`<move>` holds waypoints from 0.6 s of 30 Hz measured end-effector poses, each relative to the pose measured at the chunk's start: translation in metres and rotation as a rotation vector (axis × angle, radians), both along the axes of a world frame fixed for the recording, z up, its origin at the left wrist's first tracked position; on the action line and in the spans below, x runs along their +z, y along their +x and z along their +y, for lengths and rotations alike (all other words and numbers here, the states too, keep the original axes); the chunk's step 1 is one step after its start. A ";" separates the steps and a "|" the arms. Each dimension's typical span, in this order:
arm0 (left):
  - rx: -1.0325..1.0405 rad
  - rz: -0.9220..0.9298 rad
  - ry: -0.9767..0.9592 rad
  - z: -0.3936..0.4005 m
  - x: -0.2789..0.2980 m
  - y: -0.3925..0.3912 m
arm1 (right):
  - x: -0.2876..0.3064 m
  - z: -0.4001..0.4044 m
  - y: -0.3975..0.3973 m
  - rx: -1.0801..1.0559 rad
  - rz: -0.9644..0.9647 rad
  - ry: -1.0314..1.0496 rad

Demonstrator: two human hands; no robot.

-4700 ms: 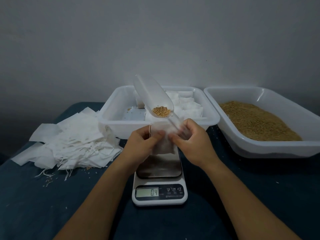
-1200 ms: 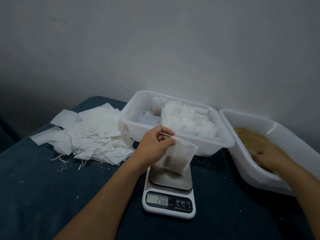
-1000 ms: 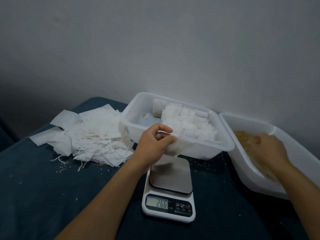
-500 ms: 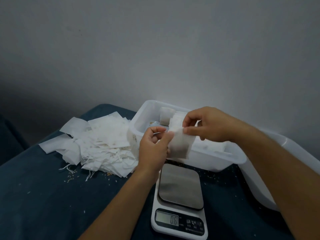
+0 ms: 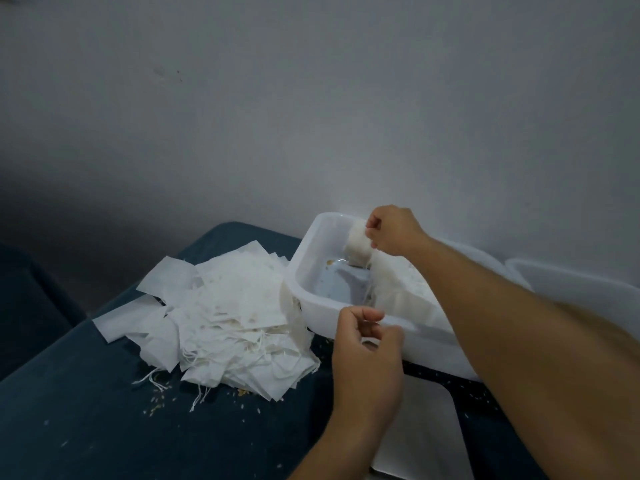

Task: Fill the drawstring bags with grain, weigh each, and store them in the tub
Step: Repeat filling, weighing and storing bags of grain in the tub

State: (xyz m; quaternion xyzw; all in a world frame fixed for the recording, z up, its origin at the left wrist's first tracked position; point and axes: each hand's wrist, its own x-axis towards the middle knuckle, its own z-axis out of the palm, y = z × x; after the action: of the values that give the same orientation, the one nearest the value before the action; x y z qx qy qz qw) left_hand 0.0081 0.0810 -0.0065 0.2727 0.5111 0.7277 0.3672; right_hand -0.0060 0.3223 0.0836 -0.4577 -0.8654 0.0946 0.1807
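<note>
My right hand (image 5: 394, 230) pinches the top of a filled white drawstring bag (image 5: 358, 242) and holds it over the far end of the white storage tub (image 5: 301, 271). A thin drawstring (image 5: 369, 289) runs from the bag down toward my left hand (image 5: 365, 344). That hand's curled fingers pinch the string just in front of the tub's near rim. Several filled bags (image 5: 405, 289) lie packed along the tub's right side, partly hidden by my right forearm. The scale (image 5: 419, 431) lies below my arms, its display hidden.
A heap of empty white bags (image 5: 228, 313) with loose strings lies left of the tub on the dark blue cloth. The grain tub's rim (image 5: 571, 282) shows at the right edge. Spilled grains dot the cloth near the heap. A grey wall stands close behind.
My right hand has carried the bag from above the scale to the far end of the storage tub. My left hand has let go of the bag's body and dropped toward the near rim.
</note>
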 end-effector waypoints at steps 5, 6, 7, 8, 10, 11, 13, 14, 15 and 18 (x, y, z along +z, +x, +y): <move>-0.014 -0.081 -0.051 0.004 -0.003 0.002 | -0.024 0.033 -0.009 -0.067 -0.102 0.001; -0.021 -0.091 -0.053 0.005 -0.004 0.002 | -0.027 0.038 -0.010 -0.079 -0.110 -0.004; -0.026 -0.100 -0.058 0.006 -0.005 0.002 | -0.030 0.042 -0.012 -0.095 -0.106 -0.010; -0.030 -0.107 -0.059 0.006 -0.005 0.002 | -0.032 0.046 -0.013 -0.117 -0.093 -0.014; -0.039 -0.107 -0.071 0.006 -0.005 0.002 | -0.036 0.050 -0.016 -0.171 -0.043 -0.043; -0.038 -0.112 -0.073 0.006 -0.004 0.002 | -0.038 0.050 -0.017 -0.178 -0.014 -0.056; -0.045 -0.120 -0.080 0.005 -0.002 0.002 | -0.041 0.045 -0.019 -0.163 0.039 -0.060; -0.047 -0.125 -0.088 0.004 -0.001 0.002 | -0.039 0.038 -0.020 -0.145 0.056 -0.035; -0.050 -0.127 -0.101 0.002 0.000 0.002 | -0.037 0.030 -0.023 -0.120 0.079 0.009; -0.046 -0.128 -0.129 -0.002 0.003 0.003 | -0.019 -0.020 -0.033 0.029 0.239 0.169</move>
State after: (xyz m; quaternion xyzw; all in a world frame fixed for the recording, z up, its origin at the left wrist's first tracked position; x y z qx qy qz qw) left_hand 0.0112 0.0793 -0.0034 0.2132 0.5258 0.7007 0.4325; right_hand -0.0392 0.3021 0.0647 -0.4136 -0.8492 0.0777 0.3190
